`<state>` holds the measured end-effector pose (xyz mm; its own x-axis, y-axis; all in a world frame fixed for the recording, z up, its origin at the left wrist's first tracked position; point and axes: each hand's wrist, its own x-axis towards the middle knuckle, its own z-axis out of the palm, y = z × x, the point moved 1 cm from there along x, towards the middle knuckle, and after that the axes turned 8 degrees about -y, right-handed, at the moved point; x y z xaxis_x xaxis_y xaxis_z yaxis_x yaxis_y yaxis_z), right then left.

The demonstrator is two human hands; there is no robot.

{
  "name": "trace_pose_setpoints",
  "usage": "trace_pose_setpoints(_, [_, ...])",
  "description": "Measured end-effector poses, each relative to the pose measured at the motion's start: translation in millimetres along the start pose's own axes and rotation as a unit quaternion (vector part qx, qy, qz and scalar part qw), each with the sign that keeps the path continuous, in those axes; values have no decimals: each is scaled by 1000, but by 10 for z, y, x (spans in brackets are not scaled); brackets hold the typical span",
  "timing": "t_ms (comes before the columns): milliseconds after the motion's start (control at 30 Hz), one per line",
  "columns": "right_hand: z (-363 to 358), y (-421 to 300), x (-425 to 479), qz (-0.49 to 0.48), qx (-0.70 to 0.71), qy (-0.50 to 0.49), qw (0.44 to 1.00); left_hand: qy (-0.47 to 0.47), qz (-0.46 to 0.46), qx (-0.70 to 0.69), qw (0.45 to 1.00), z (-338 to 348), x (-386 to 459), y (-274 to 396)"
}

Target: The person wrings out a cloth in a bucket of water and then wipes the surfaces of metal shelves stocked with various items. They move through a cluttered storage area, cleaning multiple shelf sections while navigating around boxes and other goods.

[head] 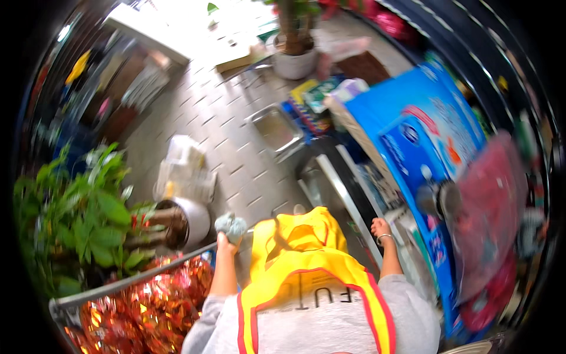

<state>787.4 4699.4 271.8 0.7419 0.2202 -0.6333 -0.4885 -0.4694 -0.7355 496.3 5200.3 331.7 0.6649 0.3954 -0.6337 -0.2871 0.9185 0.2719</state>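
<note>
My left hand (pixel 226 244) is raised at the front left of my body and holds a crumpled pale blue-grey cloth (pixel 231 225). On the right, my right hand (pixel 381 227), with a bracelet at the wrist, has its fingers curled in and shows nothing in them. Between the two hands hangs a yellow apron with red edging (pixel 309 239), worn over a grey shirt. A metal rail (pixel 132 279) runs just below and left of the cloth, with shiny red and gold foil decorations (pixel 150 305) beside it.
A potted plant (pixel 196 221) stands at the left near a clear plastic container (pixel 185 172). Ahead on the tiled floor (pixel 239 155) sit a metal tray (pixel 276 128) and another potted plant (pixel 295 62). Large blue packages (pixel 424 128) and a pink plastic bag (pixel 488 212) line the right.
</note>
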Motion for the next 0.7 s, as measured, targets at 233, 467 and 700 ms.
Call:
trace_pose_setpoints(233, [1053,-2464,637,-173,-152,-80,970,171,31,17,985,-100,636,660])
trace_pose_setpoints(467, [2779,-3189,1463,-66,-101,-242,963,296,24,34,954,-298,1430,1453])
trace_pose_setpoints(700, [4332,-3723,2385,-29,-243,-302,921,316,35,7,948,-474,2617,2909])
